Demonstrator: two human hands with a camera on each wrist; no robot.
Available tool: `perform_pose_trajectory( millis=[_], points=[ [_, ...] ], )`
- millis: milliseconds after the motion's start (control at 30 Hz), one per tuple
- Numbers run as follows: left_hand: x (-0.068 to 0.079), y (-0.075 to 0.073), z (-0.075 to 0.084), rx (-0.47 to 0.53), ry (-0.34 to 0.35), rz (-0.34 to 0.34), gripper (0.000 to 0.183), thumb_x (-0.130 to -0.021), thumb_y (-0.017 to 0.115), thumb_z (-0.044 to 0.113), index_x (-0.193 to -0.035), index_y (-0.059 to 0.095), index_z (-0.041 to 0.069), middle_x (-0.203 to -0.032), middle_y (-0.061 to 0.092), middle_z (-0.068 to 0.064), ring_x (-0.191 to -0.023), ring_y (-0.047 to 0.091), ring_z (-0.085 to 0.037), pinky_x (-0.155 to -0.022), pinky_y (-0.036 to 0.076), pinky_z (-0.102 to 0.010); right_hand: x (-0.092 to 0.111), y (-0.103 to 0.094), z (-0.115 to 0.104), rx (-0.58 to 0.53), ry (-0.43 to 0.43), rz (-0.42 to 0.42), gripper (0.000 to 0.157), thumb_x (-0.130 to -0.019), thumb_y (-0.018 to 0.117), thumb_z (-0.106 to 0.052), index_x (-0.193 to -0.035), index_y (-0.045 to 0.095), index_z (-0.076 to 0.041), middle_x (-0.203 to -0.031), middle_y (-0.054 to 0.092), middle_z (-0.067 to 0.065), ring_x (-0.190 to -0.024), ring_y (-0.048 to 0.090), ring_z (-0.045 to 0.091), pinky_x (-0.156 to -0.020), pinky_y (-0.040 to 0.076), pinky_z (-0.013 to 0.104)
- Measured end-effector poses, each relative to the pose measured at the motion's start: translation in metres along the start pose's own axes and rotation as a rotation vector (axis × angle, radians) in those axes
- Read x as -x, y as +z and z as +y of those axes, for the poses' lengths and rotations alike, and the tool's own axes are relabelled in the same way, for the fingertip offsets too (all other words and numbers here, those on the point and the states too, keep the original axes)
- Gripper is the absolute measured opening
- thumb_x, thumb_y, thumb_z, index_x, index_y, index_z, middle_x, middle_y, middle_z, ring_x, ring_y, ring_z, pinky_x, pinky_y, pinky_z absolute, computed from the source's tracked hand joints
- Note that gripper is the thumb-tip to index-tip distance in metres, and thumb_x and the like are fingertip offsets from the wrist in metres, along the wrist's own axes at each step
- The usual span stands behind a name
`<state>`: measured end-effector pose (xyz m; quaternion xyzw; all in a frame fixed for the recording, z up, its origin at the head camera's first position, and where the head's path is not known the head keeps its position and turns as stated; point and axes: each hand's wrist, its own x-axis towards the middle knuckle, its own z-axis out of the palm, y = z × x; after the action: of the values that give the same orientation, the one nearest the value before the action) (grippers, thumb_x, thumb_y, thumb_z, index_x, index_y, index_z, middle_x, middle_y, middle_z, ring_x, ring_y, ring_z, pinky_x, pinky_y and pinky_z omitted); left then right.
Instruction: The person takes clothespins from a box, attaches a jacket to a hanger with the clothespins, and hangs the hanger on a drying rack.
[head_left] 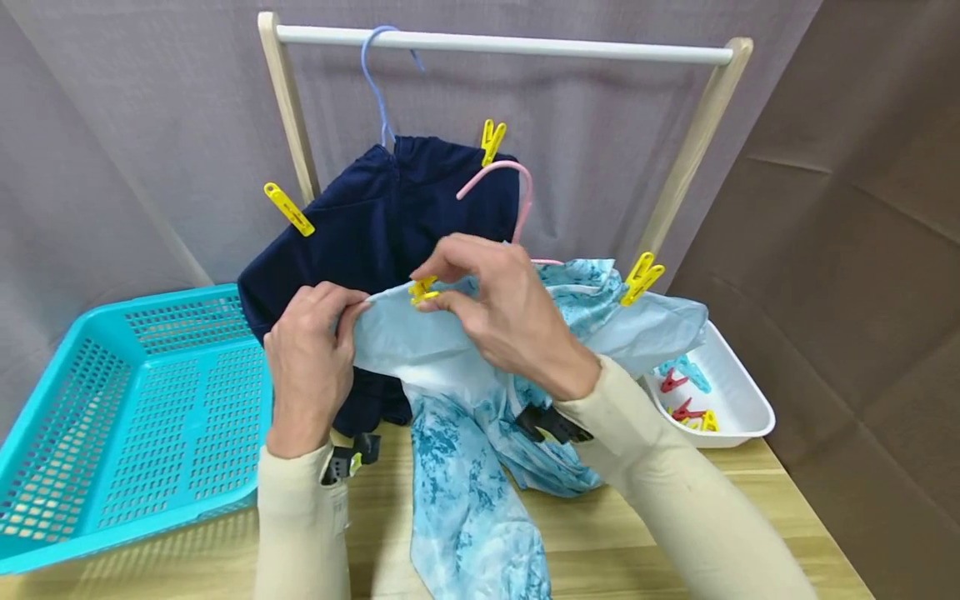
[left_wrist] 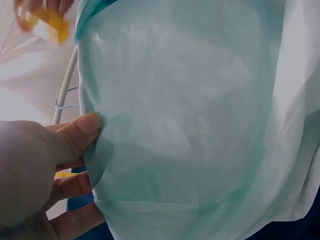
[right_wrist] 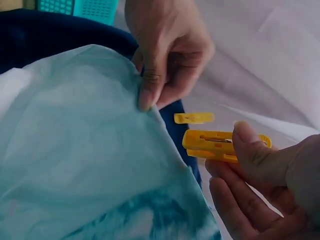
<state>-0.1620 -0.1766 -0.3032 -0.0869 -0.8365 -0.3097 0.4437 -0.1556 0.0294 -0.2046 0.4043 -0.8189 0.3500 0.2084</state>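
A light blue tie-dye garment point(head_left: 465, 483) hangs on a pink hanger point(head_left: 525, 196), its pale inner side facing me. My left hand point(head_left: 311, 358) pinches the upper left edge of the cloth between thumb and fingers. In my right hand point(head_left: 502, 308) a yellow clothespin point(right_wrist: 210, 142) is pinched between thumb and fingers, its tip close beside the cloth edge in the right wrist view. Another yellow clothespin point(head_left: 641, 279) sits on the garment's right side. Behind hangs a dark navy garment point(head_left: 352, 225) on a blue hanger point(head_left: 375, 83), with yellow clothespins point(head_left: 289, 209) at both shoulders.
A rack with a white bar point(head_left: 495, 43) and wooden posts stands at the back. On the left is a turquoise basket point(head_left: 142, 533). A white tray point(head_left: 738, 408) with red, blue and yellow clothespins stands at the right on the wooden table point(head_left: 630, 550).
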Motion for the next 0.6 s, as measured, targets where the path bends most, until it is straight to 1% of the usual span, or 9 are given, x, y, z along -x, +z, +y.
perform_pose_trajectory(
  millis=[100, 233, 300, 333, 367, 433, 500, 567, 600],
  points=[
    [0.000, 0.000, 0.001, -0.002, -0.001, 0.000, 0.015, -0.098, 0.068, 0.020, -0.093, 0.078, 0.009, -0.092, 0.075, -0.006, -0.088, 0.068, -0.028, -0.069, 0.053, -0.048, -0.017, 0.009, -0.001, 0.022, -0.011, -0.048, 0.009, -0.088, 0.077, -0.002, -0.094, 0.074, -0.008, -0.097, 0.075, 0.002, -0.088, 0.069, 0.012, -0.082, 0.056, 0.026],
    [0.000, 0.000, 0.001, 0.002, 0.015, 0.005, 0.016, -0.098, 0.068, 0.020, -0.092, 0.077, 0.009, -0.090, 0.075, -0.007, -0.086, 0.068, -0.027, -0.067, 0.053, -0.047, -0.033, 0.018, 0.000, 0.100, 0.023, -0.153, 0.013, -0.090, 0.072, 0.005, -0.092, 0.073, -0.008, -0.095, 0.074, 0.003, -0.083, 0.069, 0.010, -0.076, 0.056, 0.021],
    [0.000, 0.001, 0.000, 0.007, 0.024, 0.010, 0.017, -0.098, 0.068, 0.020, -0.092, 0.077, 0.008, -0.089, 0.075, -0.007, -0.084, 0.068, -0.027, -0.066, 0.053, -0.046, -0.038, 0.020, -0.001, 0.174, 0.054, -0.221, 0.015, -0.091, 0.071, 0.004, -0.099, 0.074, -0.009, -0.098, 0.074, 0.002, -0.085, 0.068, 0.010, -0.077, 0.056, 0.022],
    [0.000, 0.001, 0.000, 0.008, 0.028, 0.011, 0.017, -0.098, 0.067, 0.020, -0.092, 0.077, 0.008, -0.089, 0.075, -0.007, -0.083, 0.068, -0.027, -0.065, 0.053, -0.046, -0.041, 0.020, -0.002, 0.206, 0.078, -0.256, 0.017, -0.092, 0.071, 0.002, -0.105, 0.074, -0.009, -0.101, 0.073, 0.002, -0.087, 0.068, 0.011, -0.078, 0.056, 0.023],
    [0.000, 0.001, 0.000, 0.007, 0.030, 0.009, 0.017, -0.098, 0.067, 0.020, -0.092, 0.077, 0.008, -0.089, 0.075, -0.007, -0.082, 0.068, -0.027, -0.064, 0.052, -0.046, -0.043, 0.020, -0.003, 0.240, 0.097, -0.286, 0.022, -0.093, 0.071, -0.001, -0.112, 0.073, -0.009, -0.107, 0.073, 0.002, -0.092, 0.068, 0.012, -0.082, 0.056, 0.024],
    [0.000, 0.002, 0.000, 0.006, 0.028, 0.004, 0.016, -0.098, 0.067, 0.019, -0.092, 0.077, 0.008, -0.089, 0.075, -0.007, -0.081, 0.067, -0.027, -0.064, 0.052, -0.046, -0.043, 0.019, -0.004, 0.316, 0.115, -0.330, 0.039, -0.093, 0.074, -0.009, -0.131, 0.067, -0.010, -0.121, 0.071, 0.003, -0.105, 0.067, 0.015, -0.090, 0.055, 0.028],
    [0.000, 0.002, 0.000, -0.001, 0.025, -0.004, 0.016, -0.098, 0.068, 0.018, -0.092, 0.077, 0.007, -0.089, 0.075, -0.007, -0.081, 0.067, -0.027, -0.063, 0.052, -0.045, -0.036, 0.013, -0.003, 0.349, 0.092, -0.326, 0.055, -0.094, 0.075, -0.016, -0.145, 0.057, -0.011, -0.132, 0.067, 0.004, -0.115, 0.064, 0.017, -0.097, 0.053, 0.031],
    [0.000, 0.001, 0.001, -0.006, 0.020, 0.001, 0.015, -0.098, 0.068, 0.018, -0.092, 0.077, 0.007, -0.089, 0.075, -0.007, -0.081, 0.067, -0.027, -0.064, 0.051, -0.045, -0.024, 0.003, -0.004, 0.359, 0.011, -0.256, 0.061, -0.093, 0.075, -0.021, -0.149, 0.052, -0.011, -0.138, 0.063, 0.006, -0.123, 0.061, 0.020, -0.103, 0.051, 0.033],
    [0.000, 0.001, 0.001, -0.004, 0.018, 0.004, 0.015, -0.098, 0.068, 0.018, -0.093, 0.077, 0.008, -0.090, 0.075, -0.007, -0.082, 0.067, -0.027, -0.064, 0.051, -0.045, -0.016, -0.004, -0.004, 0.350, -0.039, -0.203, 0.061, -0.093, 0.076, -0.022, -0.148, 0.053, -0.011, -0.137, 0.064, 0.006, -0.123, 0.061, 0.020, -0.103, 0.051, 0.034]
  ],
)
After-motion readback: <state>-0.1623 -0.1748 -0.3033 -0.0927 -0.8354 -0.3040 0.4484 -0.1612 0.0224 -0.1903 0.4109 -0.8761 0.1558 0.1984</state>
